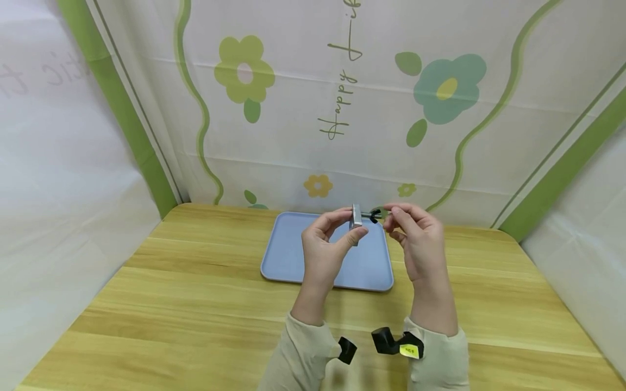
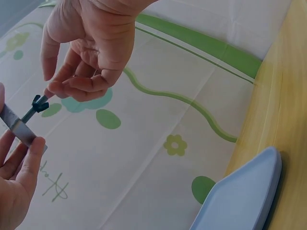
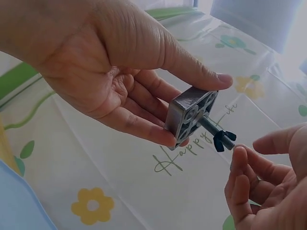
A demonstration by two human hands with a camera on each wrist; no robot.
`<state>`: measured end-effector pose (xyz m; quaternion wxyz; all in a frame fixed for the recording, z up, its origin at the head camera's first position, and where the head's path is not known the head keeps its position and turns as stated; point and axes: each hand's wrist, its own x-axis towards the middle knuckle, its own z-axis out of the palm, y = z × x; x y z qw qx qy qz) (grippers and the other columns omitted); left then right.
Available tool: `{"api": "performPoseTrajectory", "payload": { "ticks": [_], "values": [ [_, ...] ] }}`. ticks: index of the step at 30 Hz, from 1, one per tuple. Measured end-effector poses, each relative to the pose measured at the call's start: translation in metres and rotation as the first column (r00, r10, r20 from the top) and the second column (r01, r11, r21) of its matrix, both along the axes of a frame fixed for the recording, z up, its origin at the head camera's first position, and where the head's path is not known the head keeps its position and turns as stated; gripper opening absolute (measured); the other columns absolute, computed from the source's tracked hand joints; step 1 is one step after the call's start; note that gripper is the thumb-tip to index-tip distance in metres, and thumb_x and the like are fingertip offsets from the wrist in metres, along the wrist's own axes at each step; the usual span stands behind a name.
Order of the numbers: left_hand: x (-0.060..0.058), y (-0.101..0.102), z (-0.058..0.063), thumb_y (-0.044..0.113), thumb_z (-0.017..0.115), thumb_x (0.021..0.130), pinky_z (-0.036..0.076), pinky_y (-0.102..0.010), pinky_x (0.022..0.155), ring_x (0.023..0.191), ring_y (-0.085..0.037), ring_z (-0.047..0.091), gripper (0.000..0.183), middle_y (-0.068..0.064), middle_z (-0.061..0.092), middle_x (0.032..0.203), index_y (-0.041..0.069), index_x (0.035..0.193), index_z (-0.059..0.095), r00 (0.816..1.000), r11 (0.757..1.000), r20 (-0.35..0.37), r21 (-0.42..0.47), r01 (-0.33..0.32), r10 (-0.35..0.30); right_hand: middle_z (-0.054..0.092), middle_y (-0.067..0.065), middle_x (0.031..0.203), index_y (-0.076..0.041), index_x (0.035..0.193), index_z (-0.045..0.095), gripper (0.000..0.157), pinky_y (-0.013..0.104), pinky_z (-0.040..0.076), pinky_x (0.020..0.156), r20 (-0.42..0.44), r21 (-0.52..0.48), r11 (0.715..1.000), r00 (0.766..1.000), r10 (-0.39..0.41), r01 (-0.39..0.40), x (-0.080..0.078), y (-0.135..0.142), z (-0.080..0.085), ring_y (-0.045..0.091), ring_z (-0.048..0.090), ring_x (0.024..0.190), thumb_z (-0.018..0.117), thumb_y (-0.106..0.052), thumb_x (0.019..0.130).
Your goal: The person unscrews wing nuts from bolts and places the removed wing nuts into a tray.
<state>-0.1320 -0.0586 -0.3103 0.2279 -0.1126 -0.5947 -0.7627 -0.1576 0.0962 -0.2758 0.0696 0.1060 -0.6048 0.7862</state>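
Observation:
A square grey metal block point(image 3: 184, 110) with a recessed, ribbed face is held by its edges between the thumb and fingers of my left hand point(image 1: 323, 247). From the middle of that face a threaded bolt point(image 3: 210, 124) sticks out towards the right. Near the bolt's outer end sits a black wing nut point(image 3: 224, 141). My right hand point(image 1: 421, 239) is at that end, its fingers loosely bent and a fingertip right at the bolt's tip. Its thumb stands apart from the bolt in the right wrist view. Both hands are raised above the tray.
A light blue tray point(image 1: 287, 263) lies on the wooden table point(image 1: 195, 304), below and behind the hands. White cloth with flower prints point(image 1: 303, 98) hangs at the back, and more cloth walls close off both sides. Black camera mounts point(image 1: 385, 341) sit at the wrists.

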Motion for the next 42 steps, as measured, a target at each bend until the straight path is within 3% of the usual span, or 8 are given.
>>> {"api": "performPoseTrajectory", "payload": {
  "ticks": [6, 24, 42],
  "values": [
    [0.0, -0.001, -0.0003, 0.006, 0.081, 0.082, 0.063, -0.027, 0.076, 0.117, -0.017, 0.064, 0.032, -0.012, 0.067, 0.124, -0.002, 0.111, 0.069, 1.0, 1.0, -0.002, 0.0, 0.007, -0.007, 0.065, -0.004, 0.068, -0.021, 0.082, 0.076, 0.024, 0.026, 0.052, 0.07, 0.025, 0.074, 0.997, 1.0, 0.016, -0.017, 0.001, -0.003, 0.0, 0.011, 0.059, 0.071, 0.061, -0.017, 0.1],
    [-0.0002, -0.0019, 0.0002, 0.011, 0.082, 0.081, 0.063, -0.028, 0.078, 0.118, -0.018, 0.064, 0.033, -0.009, 0.068, 0.123, 0.0, 0.11, 0.069, 1.0, 1.0, -0.007, -0.002, 0.006, -0.006, 0.069, -0.007, 0.067, -0.025, 0.077, 0.077, 0.028, 0.021, 0.055, 0.072, 0.066, 0.111, 0.993, 0.998, 0.016, -0.023, 0.0006, -0.0046, -0.0008, 0.007, 0.064, 0.072, 0.063, -0.015, 0.099],
    [-0.0012, -0.0033, 0.0, 0.005, 0.081, 0.082, 0.063, -0.027, 0.074, 0.117, -0.018, 0.065, 0.031, -0.012, 0.068, 0.123, -0.002, 0.11, 0.069, 1.0, 1.0, -0.013, 0.005, -0.003, 0.003, 0.073, -0.008, 0.097, -0.022, 0.097, 0.078, 0.026, 0.018, 0.055, 0.085, -0.047, 0.103, 0.986, 0.989, 0.139, -0.134, 0.0003, 0.0004, -0.0026, 0.007, 0.066, 0.096, 0.063, -0.002, 0.096]
  ]
}}
